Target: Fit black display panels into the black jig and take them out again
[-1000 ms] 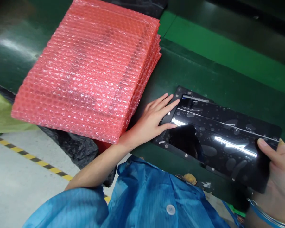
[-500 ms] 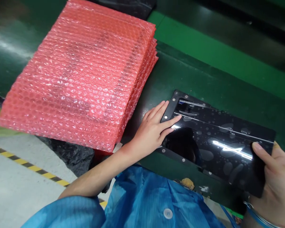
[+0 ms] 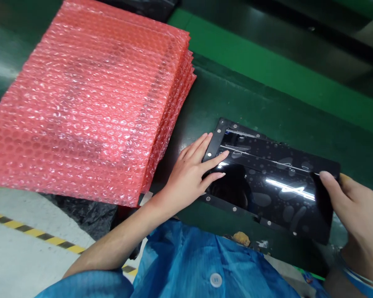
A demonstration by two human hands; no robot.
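Observation:
A glossy black flat panel (image 3: 251, 198), like a display screen with bubble-like marks on its surface, lies over a black frame (image 3: 234, 209) dotted with small round silver spots. My left hand (image 3: 191, 167) rests on the left end, fingers spread, with the index finger and thumb touching the glossy face. At the opposite end my right hand (image 3: 357, 203) grips the panel, thumb on top and fingers curled beneath, partly hidden. A thin light line runs lengthwise across the panel near its far side.
Left of the panel stands a stack of red bubble-wrap bags (image 3: 96, 103) on the dark green table (image 3: 211, 95). Black plastic (image 3: 83, 213) hangs below the stack. Yellow-black tape (image 3: 34, 231) marks the floor. A small yellowish lump (image 3: 241, 238) sits at the table's near edge.
The view has shifted, so the bags and panel appear further left. The panel's right end has come down closer to the frame, with my right hand still on it.

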